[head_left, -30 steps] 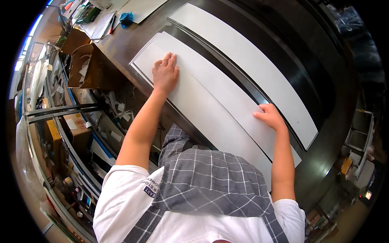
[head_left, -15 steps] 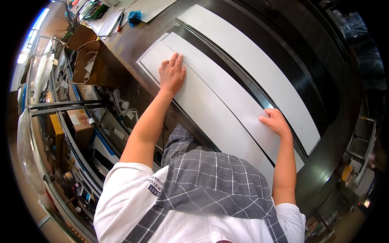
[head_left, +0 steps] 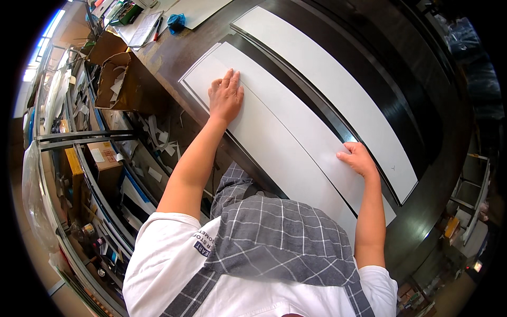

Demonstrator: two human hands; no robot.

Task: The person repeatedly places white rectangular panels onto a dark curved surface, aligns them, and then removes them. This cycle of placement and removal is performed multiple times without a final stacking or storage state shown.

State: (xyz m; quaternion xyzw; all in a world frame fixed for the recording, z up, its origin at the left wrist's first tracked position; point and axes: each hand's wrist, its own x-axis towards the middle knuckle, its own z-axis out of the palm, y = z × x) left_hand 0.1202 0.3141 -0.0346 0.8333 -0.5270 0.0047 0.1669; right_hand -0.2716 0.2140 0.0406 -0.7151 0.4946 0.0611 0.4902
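Observation:
Two long white strips lie side by side on the dark worktable: a far strip (head_left: 288,100) and a near strip (head_left: 264,145). A dark gap between them is a thin line at the upper left and widens toward my right arm. My left hand (head_left: 226,99) rests with stretched fingers across the seam near the left end, pressing on both strips. With the thumb on top and the fingers at its far edge, my right hand (head_left: 361,159) grips the far strip. The fingers' undersides are hidden.
Beyond lies another white strip (head_left: 338,90) on dark material. The dark worktable (head_left: 179,53) carries a blue crumpled thing (head_left: 176,22), a red-and-black pen (head_left: 157,29) and papers (head_left: 141,34). To the left stand an open cardboard box (head_left: 132,84) and a rack (head_left: 87,138) with offcuts.
The gap between the two strips has become narrower, most plainly by my left hand. Both hands keep nearly the same places.

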